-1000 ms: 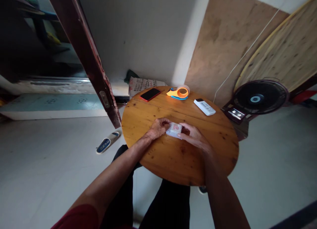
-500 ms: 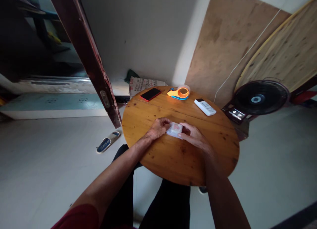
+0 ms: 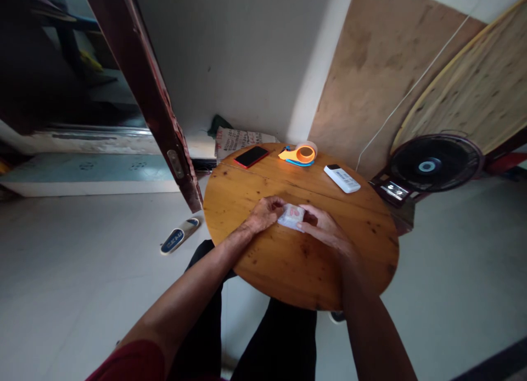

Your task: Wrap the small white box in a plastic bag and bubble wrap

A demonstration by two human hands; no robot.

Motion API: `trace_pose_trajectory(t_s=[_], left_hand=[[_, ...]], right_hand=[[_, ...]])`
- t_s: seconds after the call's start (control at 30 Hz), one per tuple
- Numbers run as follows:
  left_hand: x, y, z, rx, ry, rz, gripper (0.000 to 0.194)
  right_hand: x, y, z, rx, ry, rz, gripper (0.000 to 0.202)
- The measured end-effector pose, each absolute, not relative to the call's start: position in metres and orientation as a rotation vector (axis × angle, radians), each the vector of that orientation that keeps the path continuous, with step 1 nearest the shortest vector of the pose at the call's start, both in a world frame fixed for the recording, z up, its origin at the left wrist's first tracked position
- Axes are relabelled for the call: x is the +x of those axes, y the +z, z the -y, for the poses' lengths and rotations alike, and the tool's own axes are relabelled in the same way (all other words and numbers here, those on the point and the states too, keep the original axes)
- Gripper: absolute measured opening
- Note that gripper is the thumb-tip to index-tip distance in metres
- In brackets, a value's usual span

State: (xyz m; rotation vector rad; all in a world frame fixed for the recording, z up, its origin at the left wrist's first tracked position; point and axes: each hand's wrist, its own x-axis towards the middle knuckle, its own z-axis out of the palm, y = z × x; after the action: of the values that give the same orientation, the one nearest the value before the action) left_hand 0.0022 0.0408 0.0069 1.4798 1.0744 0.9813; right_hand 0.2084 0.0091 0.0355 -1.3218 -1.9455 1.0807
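Observation:
A small whitish packet with red marks is between my two hands, over the middle of the round wooden table. Its exact kind is too small to make out. My left hand is closed, with thumb and fingertips pinching the packet's left edge. From the other side, my right hand grips the packet's right edge between thumb and fingers. Beyond my hands lies an orange and blue tape dispenser with a roll of tape on it.
A red-edged phone lies at the table's far left, and a white remote-like device at the far right. Right of the table is a black fan. A slipper is on the floor, near the door's edge.

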Motion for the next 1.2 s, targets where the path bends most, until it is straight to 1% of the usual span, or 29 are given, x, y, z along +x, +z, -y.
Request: trace_pose_trajectory(t_s=[0.17,0.57,0.87,1.0,1.2], left_hand=[[0.0019,0.0047,-0.0417,1.544,0.989,-1.074,0.021],[0.0018,0.0070,-0.0415,1.531,0.962,-1.073,0.021],[0.0011,0.0098,-0.0397,1.550,0.961,-1.085,0.021],[0.0010,0.0082,-0.0399,1.553,0.986,-1.057,0.021],[0.0013,0.0101,-0.0386,1.547,0.965,-1.068,0.021]], right_hand=[[0.2069,0.0373,-0.0073,-1.292,1.111,1.947,0.039],[0.2075,0.0355,-0.0099,-1.334,1.075,1.949,0.044],[0.2061,0.0390,-0.0053,-1.297,1.104,1.948,0.042],[0.2067,0.0361,-0.0063,-1.350,1.048,1.936,0.046],[0.2064,0.0361,-0.0066,-1.338,0.989,1.975,0.044]])
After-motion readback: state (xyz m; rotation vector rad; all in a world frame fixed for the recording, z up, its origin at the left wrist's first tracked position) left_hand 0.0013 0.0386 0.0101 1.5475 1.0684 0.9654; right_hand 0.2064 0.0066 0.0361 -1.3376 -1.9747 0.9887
